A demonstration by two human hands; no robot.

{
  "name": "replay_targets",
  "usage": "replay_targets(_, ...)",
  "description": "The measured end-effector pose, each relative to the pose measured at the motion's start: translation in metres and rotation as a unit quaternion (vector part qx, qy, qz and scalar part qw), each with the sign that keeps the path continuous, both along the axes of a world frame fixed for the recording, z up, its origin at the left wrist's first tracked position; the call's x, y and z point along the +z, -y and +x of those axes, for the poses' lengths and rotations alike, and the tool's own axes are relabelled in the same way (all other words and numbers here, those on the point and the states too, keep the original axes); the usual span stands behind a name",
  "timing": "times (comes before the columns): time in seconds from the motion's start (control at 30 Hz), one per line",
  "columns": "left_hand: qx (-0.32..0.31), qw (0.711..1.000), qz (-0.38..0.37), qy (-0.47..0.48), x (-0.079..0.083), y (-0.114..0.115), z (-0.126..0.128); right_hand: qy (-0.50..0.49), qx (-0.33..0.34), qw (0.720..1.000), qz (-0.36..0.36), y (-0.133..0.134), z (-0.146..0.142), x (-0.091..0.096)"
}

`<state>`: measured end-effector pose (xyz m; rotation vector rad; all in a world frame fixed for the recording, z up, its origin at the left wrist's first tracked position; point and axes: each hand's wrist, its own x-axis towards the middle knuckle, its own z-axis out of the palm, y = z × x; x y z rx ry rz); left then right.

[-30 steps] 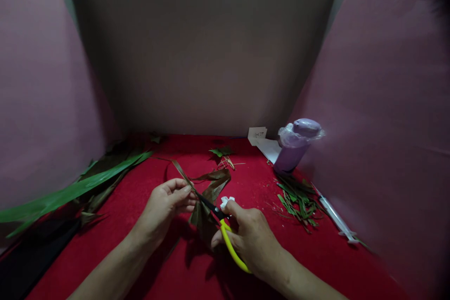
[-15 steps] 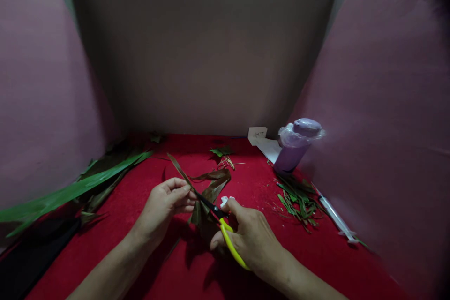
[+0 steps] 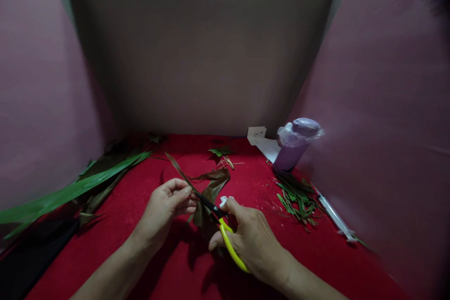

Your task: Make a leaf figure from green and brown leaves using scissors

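Between thumb and fingers my left hand [image 3: 168, 204] pinches a narrow brownish-green leaf strip [image 3: 176, 167], whose tip sticks up and to the left. My right hand [image 3: 248, 232] grips yellow-handled scissors [image 3: 228, 240] by the loops. Their black blades point up-left and lie along the leaf right beside my left fingertips. Wider dark leaf pieces [image 3: 218, 185] hang or lie behind and below the blades; how they join the strip is hard to make out. Something small and white [image 3: 225, 200] shows by my right forefinger.
Long leaves [image 3: 77, 190] and a black item [image 3: 42, 255] lie at left. Right of my hands are cut leaf strips [image 3: 297, 199], a syringe [image 3: 335, 218] and a purple plastic-wrapped container [image 3: 291, 150]. Toothpick-like sticks [image 3: 229, 161] and a white card [image 3: 256, 135] lie farther back on the red cloth [image 3: 119, 220].
Almost nothing differs. Both hands, the leaf and the scissors hold nearly the same pose, and the whole view has shifted very slightly.
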<state>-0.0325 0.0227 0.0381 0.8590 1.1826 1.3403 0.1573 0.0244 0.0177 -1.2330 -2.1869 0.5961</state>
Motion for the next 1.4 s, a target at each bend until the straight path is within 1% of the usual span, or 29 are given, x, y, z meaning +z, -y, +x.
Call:
replay_targets(0.13, -0.006, 1.000, 0.000, -0.001, 0.0003, -0.0011, 0.0007, 0.007, 0.005, 1.000, -0.001, -0.0010, 0.0009, -0.0008)
replay_targets(0.37, -0.019, 1.000, -0.002, 0.003, -0.0007, -0.0011, 0.0013, 0.003, 0.018, 0.999, -0.027, -0.0011, 0.0021, -0.0007)
replay_targets(0.57, -0.016, 1.000, -0.003, 0.006, 0.0012, 0.0003, 0.0023, 0.003, 0.021, 0.999, -0.036, -0.0015, 0.0019, 0.0029)
replay_targets(0.77, -0.012, 1.000, -0.011, 0.003, 0.0011, -0.0010, 0.0020, -0.028, 0.044, 0.997, -0.064, -0.0019, 0.0008, 0.0007)
replay_targets(1.0, -0.016, 1.000, -0.007, -0.004, -0.0015, -0.0010, 0.0004, -0.028, 0.049, 0.997, -0.056, -0.0018, 0.0017, -0.0018)
replay_targets(1.27, -0.008, 1.000, -0.005, -0.008, 0.0019, -0.0009, -0.0005, 0.006, 0.003, 1.000, -0.002, -0.0009, -0.0003, -0.0004)
replay_targets(1.4, -0.010, 1.000, -0.004, -0.007, 0.0027, -0.0003, -0.0002, 0.002, 0.005, 1.000, 0.008, -0.0021, -0.0008, -0.0021)
